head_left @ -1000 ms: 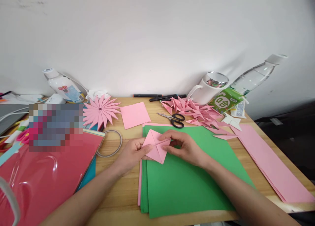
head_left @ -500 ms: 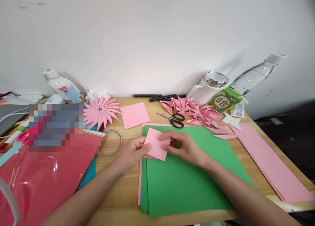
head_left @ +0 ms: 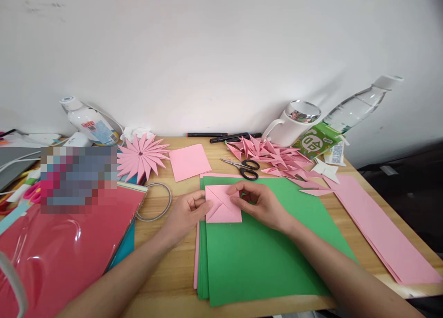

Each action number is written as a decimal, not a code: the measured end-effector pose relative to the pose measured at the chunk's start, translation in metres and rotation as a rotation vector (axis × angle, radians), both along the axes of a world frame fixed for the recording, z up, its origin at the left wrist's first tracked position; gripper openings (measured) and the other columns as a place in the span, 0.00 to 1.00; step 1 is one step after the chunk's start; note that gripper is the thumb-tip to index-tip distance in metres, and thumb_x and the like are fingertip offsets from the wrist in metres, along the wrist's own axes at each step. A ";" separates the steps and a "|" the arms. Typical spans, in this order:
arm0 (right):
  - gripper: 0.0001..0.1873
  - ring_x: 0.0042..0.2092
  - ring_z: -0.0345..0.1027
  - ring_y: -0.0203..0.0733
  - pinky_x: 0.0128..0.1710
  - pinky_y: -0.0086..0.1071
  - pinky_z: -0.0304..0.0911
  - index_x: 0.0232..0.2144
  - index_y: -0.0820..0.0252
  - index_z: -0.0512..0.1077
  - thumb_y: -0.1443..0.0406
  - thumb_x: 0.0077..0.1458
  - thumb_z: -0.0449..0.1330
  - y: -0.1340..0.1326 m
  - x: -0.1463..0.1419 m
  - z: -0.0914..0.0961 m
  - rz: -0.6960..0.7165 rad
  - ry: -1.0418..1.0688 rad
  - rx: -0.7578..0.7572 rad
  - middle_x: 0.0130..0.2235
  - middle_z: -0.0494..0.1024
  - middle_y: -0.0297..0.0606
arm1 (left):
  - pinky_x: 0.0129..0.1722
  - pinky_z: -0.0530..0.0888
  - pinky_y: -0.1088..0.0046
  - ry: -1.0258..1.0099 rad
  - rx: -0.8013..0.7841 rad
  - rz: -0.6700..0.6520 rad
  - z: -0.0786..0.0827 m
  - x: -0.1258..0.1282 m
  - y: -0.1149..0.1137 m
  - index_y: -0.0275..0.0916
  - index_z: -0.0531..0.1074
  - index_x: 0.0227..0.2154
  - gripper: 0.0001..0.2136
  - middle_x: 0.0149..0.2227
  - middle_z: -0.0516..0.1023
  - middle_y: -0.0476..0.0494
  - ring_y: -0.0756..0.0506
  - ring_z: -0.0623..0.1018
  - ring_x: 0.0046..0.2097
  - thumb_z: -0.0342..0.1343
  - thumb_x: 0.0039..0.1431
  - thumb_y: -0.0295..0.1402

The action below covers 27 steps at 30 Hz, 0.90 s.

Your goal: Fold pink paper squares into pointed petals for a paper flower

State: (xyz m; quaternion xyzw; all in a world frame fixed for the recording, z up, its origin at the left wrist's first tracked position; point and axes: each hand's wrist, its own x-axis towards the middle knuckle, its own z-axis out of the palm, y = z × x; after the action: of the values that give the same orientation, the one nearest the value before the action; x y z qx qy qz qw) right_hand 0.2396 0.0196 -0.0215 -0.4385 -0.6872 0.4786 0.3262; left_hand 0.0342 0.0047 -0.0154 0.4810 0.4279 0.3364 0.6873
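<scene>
A folded pink paper square (head_left: 223,209), with flaps meeting near its centre along diagonal lines, is held over a stack of green paper (head_left: 270,262). My left hand (head_left: 192,212) pinches its left edge, thumb on top. At the upper right edge, my right hand (head_left: 259,205) grips it between thumb and fingers. Beyond the hands lie black-handled scissors (head_left: 247,168) and a pile of flat pink squares (head_left: 190,162). A pink pointed paper rosette (head_left: 141,155) lies to the left of those squares.
Pink folded pointed pieces (head_left: 270,154) are heaped at the back right, near a white mug (head_left: 290,126), a green packet (head_left: 316,140) and a leaning clear bottle (head_left: 363,103). Long pink sheets (head_left: 387,230) lie right. A tape roll (head_left: 169,202) and red folder (head_left: 69,249) lie left.
The pink paper square has turned from a diamond position to sides lying level and upright, with different flap lines now showing. Both hands stay in nearly the same place.
</scene>
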 end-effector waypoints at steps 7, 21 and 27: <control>0.09 0.32 0.62 0.36 0.29 0.28 0.60 0.30 0.62 0.69 0.60 0.55 0.57 0.002 0.000 0.001 0.049 0.013 0.009 0.33 0.71 0.38 | 0.36 0.73 0.73 0.111 0.065 0.242 -0.006 -0.003 0.001 0.33 0.65 0.51 0.29 0.41 0.79 0.37 0.45 0.78 0.38 0.64 0.45 0.37; 0.17 0.24 0.56 0.30 0.21 0.25 0.55 0.35 0.62 0.68 0.55 0.49 0.62 0.003 0.002 -0.004 -0.025 0.026 -0.145 0.26 0.66 0.31 | 0.35 0.74 0.74 0.112 0.119 0.180 -0.010 -0.003 0.001 0.36 0.70 0.47 0.25 0.46 0.76 0.37 0.45 0.77 0.40 0.65 0.42 0.31; 0.20 0.25 0.58 0.30 0.23 0.26 0.58 0.36 0.60 0.66 0.57 0.44 0.66 0.001 0.001 -0.006 -0.021 0.083 -0.231 0.26 0.64 0.28 | 0.35 0.73 0.76 0.108 0.131 0.153 -0.010 -0.002 -0.001 0.36 0.67 0.50 0.27 0.45 0.75 0.38 0.46 0.77 0.40 0.63 0.44 0.30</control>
State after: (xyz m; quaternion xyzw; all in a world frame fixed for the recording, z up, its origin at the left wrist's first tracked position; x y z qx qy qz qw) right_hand 0.2410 0.0206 -0.0271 -0.4600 -0.6088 0.5687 0.3069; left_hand 0.0324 0.0041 -0.0258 0.5083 0.4769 0.3885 0.6027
